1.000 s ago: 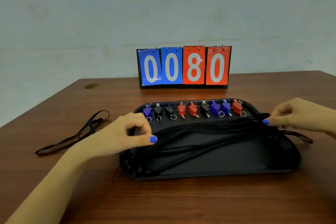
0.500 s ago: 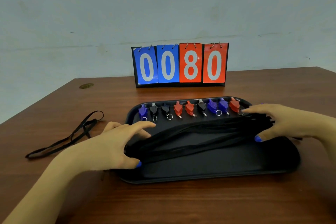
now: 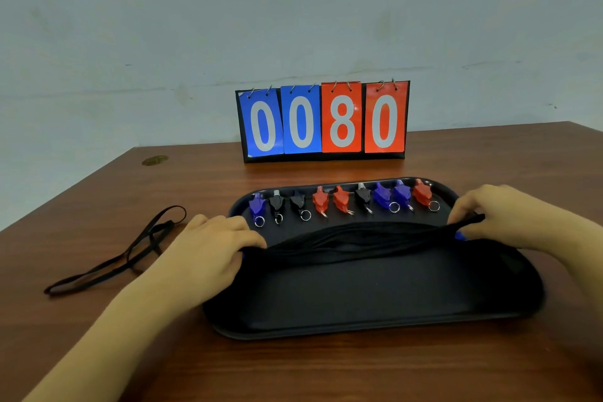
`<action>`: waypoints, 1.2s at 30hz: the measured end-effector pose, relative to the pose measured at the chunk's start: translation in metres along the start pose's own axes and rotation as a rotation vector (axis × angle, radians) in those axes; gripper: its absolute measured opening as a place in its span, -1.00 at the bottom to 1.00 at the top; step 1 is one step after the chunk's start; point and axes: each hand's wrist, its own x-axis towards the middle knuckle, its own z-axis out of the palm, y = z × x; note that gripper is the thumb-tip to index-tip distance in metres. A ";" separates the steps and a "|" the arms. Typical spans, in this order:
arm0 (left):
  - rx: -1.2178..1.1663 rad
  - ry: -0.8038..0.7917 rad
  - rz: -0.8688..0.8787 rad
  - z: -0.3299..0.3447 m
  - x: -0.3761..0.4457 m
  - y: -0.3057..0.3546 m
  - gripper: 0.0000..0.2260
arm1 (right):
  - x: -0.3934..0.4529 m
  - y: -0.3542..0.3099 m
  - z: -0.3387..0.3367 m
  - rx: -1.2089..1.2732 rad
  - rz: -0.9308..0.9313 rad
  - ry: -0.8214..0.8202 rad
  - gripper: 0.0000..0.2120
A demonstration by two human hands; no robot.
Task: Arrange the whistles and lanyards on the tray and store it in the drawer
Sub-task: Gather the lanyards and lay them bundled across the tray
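A black tray (image 3: 375, 303) lies on the wooden table in front of me. Along its far edge stands a row of several whistles (image 3: 341, 201) in blue, black and red, each with a small metal ring. A bundle of black lanyards (image 3: 355, 240) stretches across the tray's middle. My left hand (image 3: 212, 245) grips the bundle's left end at the tray's left rim. My right hand (image 3: 499, 215) grips the right end near the right rim. One loose black lanyard (image 3: 130, 254) lies on the table left of the tray.
A flip scoreboard (image 3: 323, 121) reading 0080 stands behind the tray near the wall. A small brass-coloured disc (image 3: 155, 160) sits at the table's far left corner. The table's left edge runs diagonally beside the loose lanyard. No drawer is in view.
Both hands closed round the ends of the lanyard bundle and drew it into one tight band across the tray, a little nearer the whistles. The view shifted slightly.
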 end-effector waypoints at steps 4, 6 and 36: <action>0.025 0.084 -0.057 0.002 0.000 -0.001 -0.65 | 0.001 0.000 0.002 0.017 0.015 0.035 -0.84; 0.005 0.065 -0.086 0.003 -0.001 -0.009 -0.67 | 0.002 0.001 0.003 0.025 0.026 0.049 -0.84; -0.287 0.081 -0.368 -0.007 -0.008 -0.054 -0.60 | 0.003 0.007 0.002 -0.041 0.010 0.033 -0.76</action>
